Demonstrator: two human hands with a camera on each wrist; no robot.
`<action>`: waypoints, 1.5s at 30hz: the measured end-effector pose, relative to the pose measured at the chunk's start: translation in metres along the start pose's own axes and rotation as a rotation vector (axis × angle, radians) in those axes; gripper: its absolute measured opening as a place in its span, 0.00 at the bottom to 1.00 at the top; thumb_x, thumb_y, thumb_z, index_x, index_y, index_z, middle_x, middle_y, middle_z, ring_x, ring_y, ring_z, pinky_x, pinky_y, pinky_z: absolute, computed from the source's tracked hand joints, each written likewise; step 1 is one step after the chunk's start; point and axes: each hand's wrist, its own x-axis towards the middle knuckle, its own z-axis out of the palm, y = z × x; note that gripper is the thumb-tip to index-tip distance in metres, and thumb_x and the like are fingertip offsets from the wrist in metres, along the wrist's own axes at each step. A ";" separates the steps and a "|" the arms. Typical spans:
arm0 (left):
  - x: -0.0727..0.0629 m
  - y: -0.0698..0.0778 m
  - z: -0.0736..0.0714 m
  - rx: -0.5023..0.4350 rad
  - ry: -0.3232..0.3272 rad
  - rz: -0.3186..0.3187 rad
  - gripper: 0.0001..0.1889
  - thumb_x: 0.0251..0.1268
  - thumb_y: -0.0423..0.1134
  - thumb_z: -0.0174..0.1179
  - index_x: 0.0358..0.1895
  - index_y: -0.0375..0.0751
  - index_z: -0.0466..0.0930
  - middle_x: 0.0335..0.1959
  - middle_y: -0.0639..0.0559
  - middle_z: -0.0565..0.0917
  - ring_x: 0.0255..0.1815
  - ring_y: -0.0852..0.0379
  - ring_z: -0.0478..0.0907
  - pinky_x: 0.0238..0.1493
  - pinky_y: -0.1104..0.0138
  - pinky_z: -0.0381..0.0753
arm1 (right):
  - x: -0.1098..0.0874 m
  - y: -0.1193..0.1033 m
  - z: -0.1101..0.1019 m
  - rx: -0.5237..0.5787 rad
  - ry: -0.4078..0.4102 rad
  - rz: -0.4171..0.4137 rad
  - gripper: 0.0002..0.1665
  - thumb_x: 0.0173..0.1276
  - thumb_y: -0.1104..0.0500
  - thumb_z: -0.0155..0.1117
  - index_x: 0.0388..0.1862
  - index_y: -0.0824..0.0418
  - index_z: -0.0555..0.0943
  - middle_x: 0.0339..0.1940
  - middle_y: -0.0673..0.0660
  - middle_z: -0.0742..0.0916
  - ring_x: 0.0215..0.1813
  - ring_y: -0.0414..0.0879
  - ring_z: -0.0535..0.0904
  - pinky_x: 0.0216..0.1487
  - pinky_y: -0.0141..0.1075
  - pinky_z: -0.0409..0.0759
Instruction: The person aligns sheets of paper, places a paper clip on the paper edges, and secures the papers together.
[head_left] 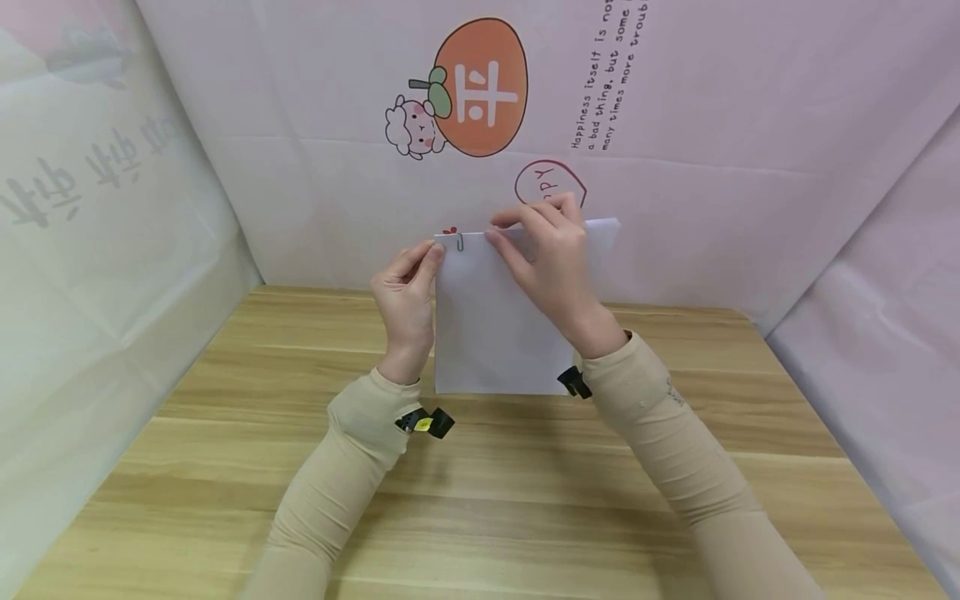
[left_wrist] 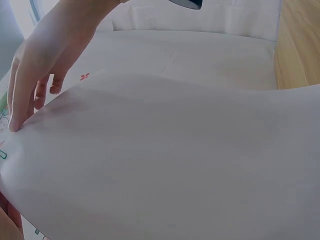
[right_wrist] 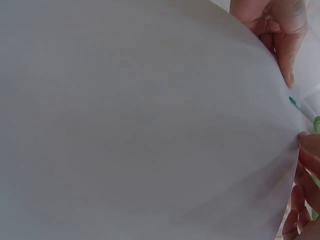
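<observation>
White paper (head_left: 502,325) is held upright above the table, a green paper clip (head_left: 460,242) on its top edge near the left corner. My left hand (head_left: 408,287) pinches that top left corner between thumb and fingers. To the right of the clip, my right hand (head_left: 551,258) pinches the top edge. In the left wrist view the paper (left_wrist: 175,165) fills most of the frame, with the right hand (left_wrist: 47,60) at its edge. The clip (right_wrist: 294,103) shows between both hands in the right wrist view, where the left hand (right_wrist: 275,30) is at the top.
The wooden table (head_left: 465,500) lies below the paper. Behind it hangs a pale printed cloth (head_left: 315,167) with an orange fruit picture (head_left: 482,87) and lettering. More pale cloth (head_left: 97,275) hangs at the left side. Small black cameras (head_left: 431,422) are strapped at the wrists.
</observation>
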 end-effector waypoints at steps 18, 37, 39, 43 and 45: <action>0.001 -0.002 0.001 -0.051 0.076 0.027 0.08 0.54 0.26 0.66 0.35 0.22 0.84 0.24 0.59 0.84 0.27 0.65 0.76 0.32 0.75 0.76 | -0.012 0.034 -0.019 -0.038 -0.029 0.031 0.11 0.61 0.52 0.69 0.35 0.59 0.84 0.36 0.52 0.87 0.44 0.49 0.70 0.58 0.46 0.54; 0.003 -0.005 0.001 -0.099 0.100 0.038 0.04 0.54 0.25 0.65 0.32 0.25 0.85 0.23 0.57 0.83 0.27 0.63 0.74 0.31 0.76 0.75 | -0.023 0.055 -0.039 -0.066 0.038 0.098 0.13 0.61 0.52 0.69 0.34 0.61 0.85 0.31 0.58 0.86 0.42 0.54 0.71 0.55 0.43 0.55; 0.003 -0.005 0.000 -0.093 0.100 0.039 0.05 0.54 0.25 0.65 0.32 0.24 0.85 0.23 0.57 0.83 0.27 0.63 0.74 0.31 0.76 0.75 | -0.024 0.056 -0.041 -0.061 0.043 0.115 0.13 0.61 0.52 0.69 0.34 0.61 0.85 0.31 0.58 0.86 0.43 0.54 0.70 0.54 0.43 0.56; 0.003 -0.005 0.000 -0.085 0.098 0.039 0.07 0.54 0.25 0.66 0.33 0.21 0.83 0.23 0.57 0.83 0.27 0.63 0.74 0.31 0.76 0.75 | -0.026 0.058 -0.043 -0.044 0.060 0.172 0.13 0.59 0.52 0.71 0.32 0.62 0.85 0.31 0.58 0.86 0.43 0.52 0.70 0.52 0.41 0.57; 0.003 -0.005 0.000 -0.083 0.098 0.038 0.08 0.54 0.25 0.66 0.34 0.19 0.82 0.23 0.57 0.83 0.27 0.63 0.74 0.30 0.76 0.74 | -0.026 0.060 -0.043 -0.034 0.065 0.199 0.13 0.58 0.53 0.71 0.31 0.62 0.85 0.31 0.58 0.86 0.42 0.51 0.70 0.52 0.40 0.58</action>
